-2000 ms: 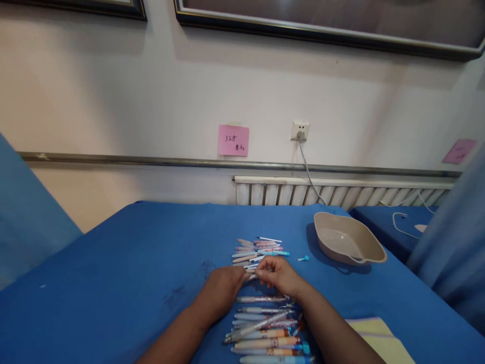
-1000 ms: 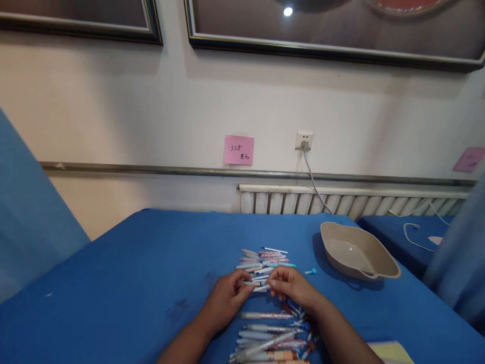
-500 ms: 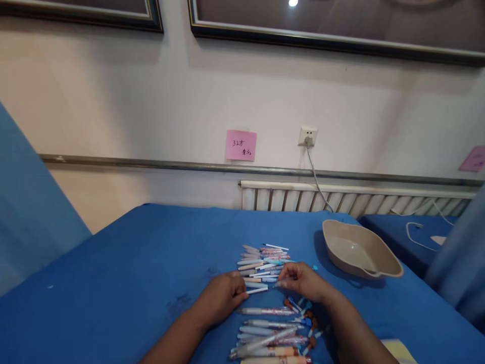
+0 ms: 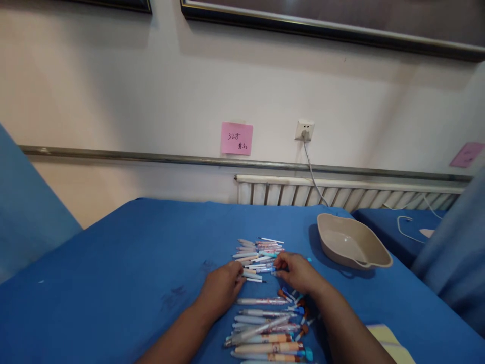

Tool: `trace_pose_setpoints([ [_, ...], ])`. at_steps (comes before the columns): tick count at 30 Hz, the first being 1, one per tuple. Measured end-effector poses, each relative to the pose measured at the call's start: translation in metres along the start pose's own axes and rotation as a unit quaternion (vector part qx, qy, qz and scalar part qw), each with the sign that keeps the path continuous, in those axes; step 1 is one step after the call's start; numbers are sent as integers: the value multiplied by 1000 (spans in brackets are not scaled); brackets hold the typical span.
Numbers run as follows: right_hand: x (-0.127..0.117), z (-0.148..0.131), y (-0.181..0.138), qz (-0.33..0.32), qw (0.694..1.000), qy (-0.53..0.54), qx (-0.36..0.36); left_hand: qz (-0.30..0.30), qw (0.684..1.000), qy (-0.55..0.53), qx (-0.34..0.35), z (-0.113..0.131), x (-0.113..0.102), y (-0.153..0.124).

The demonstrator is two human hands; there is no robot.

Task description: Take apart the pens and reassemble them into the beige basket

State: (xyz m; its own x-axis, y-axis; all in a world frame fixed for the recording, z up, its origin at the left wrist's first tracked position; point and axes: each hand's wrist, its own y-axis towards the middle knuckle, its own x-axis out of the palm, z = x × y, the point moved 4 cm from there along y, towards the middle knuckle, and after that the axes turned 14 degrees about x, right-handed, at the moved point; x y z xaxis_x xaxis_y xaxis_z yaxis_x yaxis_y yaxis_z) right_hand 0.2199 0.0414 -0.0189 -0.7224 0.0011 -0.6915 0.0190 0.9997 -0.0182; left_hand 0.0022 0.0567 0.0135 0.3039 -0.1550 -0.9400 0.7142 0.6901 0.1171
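Note:
My left hand [image 4: 223, 287] is closed, its thumb and fingertips at the left end of a thin white pen refill [image 4: 254, 279] with a dark tip. Just above that refill is a pale pen barrel [image 4: 253, 275]. My right hand [image 4: 297, 273] is closed in a pinch beside the right ends of the pen parts; what it holds is too small to make out. Between and beyond my hands is a row of pen barrels and refills [image 4: 259, 253]. Closer to me, several whole pens [image 4: 265, 349] lie side by side, one slanting across others.
Small brown and blue pen toppers [image 4: 302, 331] lie right of the pens. A beige basin [image 4: 352, 242] stands at the right on the blue-covered table [image 4: 151, 263]. Yellow paper [image 4: 390, 344] is by my right forearm. A radiator [image 4: 280, 192] and plugged-in cable [image 4: 312, 172] are behind.
My hands have shifted slightly away from me along the row. The refill by my left hand now shows its dark tip. The view has tilted down a little.

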Motion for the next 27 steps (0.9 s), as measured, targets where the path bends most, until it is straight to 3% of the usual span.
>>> trace_pose_setpoints([
  [6, 4, -5, 2, -2, 999, 49, 16, 31, 990, -79, 109, 16, -1, -1],
  [10, 7, -2, 6, -17, 993, 114, 35, 37, 987, -86, 130, 18, -5, 0],
  [17, 17, -9, 5, -94, 958, 262, 61, -79, 975, -43, 205, 37, -3, -1],
  [22, 23, -24, 0, -110, 944, 307, 52, -49, 980, 34, 188, 38, -2, -1],
  [27, 20, -37, -5, -105, 950, 293, 40, 31, 991, -23, 128, 28, -7, 2],
])
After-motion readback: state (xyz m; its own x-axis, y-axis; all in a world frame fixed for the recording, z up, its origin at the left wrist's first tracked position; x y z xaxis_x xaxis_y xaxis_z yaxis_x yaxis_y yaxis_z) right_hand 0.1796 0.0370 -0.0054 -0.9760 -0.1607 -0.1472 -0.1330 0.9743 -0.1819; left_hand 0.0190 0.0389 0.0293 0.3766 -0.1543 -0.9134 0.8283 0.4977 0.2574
